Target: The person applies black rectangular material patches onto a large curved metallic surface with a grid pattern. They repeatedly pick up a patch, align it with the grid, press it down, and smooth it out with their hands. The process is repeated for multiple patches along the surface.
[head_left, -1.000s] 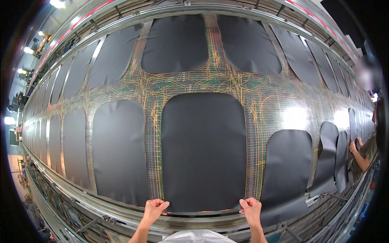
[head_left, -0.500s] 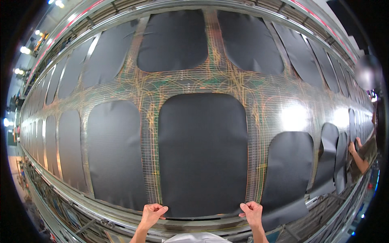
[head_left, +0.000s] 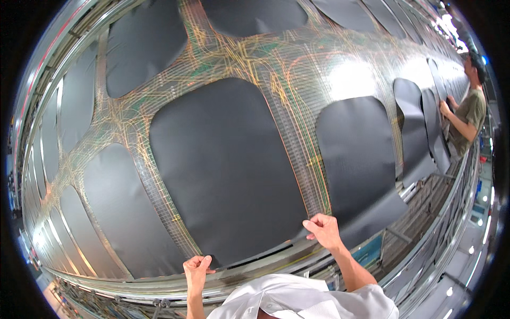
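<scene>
A large matte black sheet [head_left: 223, 165] with rounded far corners lies in front of me, over a surface of fine grid lines and yellow, orange and green strands. My left hand [head_left: 196, 272] is closed in a pinch at its near left corner, thumb on top. At the near right corner my right hand [head_left: 324, 232] pinches the edge in the same way, fingers curled under. To the right, another black sheet [head_left: 356, 154] hangs over the near edge, its lower part bent outward.
More black sheets lie in rows to the left [head_left: 114, 186] and beyond. A metal rail [head_left: 255, 264] runs along the near edge. At the far right a person [head_left: 470, 114] handles a curled black sheet [head_left: 411, 122]. Bright glare covers part of the strand-covered surface.
My view has turned to the right and tilted, so more of the other person shows. Both my hands remain at the sheet's near corners.
</scene>
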